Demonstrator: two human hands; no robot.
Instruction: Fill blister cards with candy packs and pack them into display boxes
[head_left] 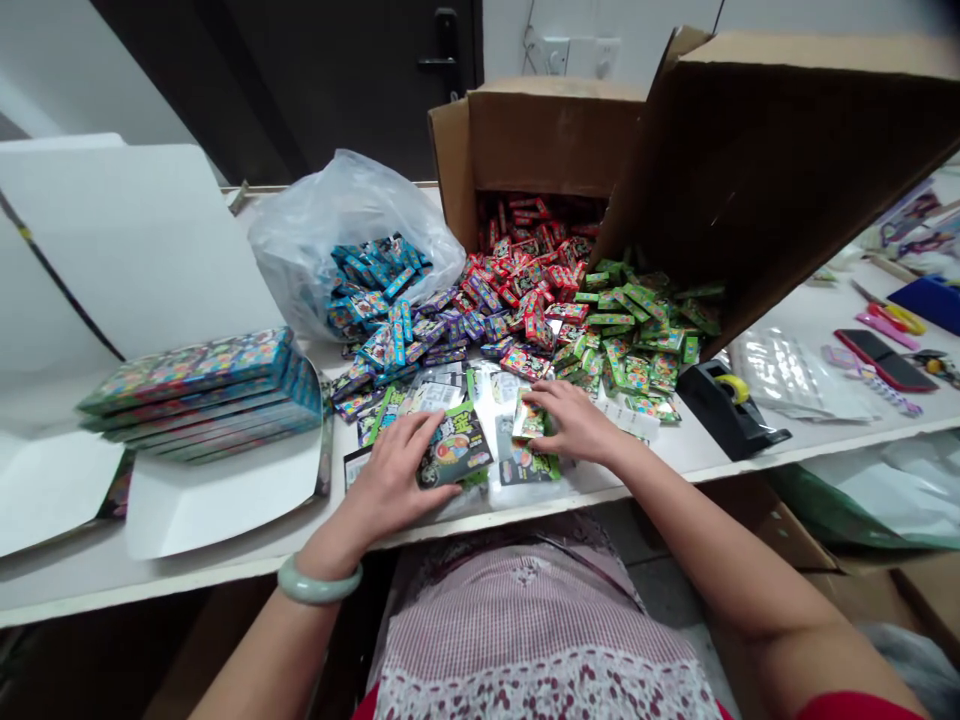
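Dark door with a black handle, pale wall with white sockets, long white table, grey floor

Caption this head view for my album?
Left hand on a dark packet, right hand holding a green box, near piled boxes.

Matt brown cardboard in the big open carton; thin, crinkled, glossy film in the translucent whitish plastic bag; slick surface on the flat black-and-green printed packet; shiny card on the small red printed boxes and small green printed boxes. Smooth, stone-like polish on the pale green bangle; checked cloth in the pinkish apron.
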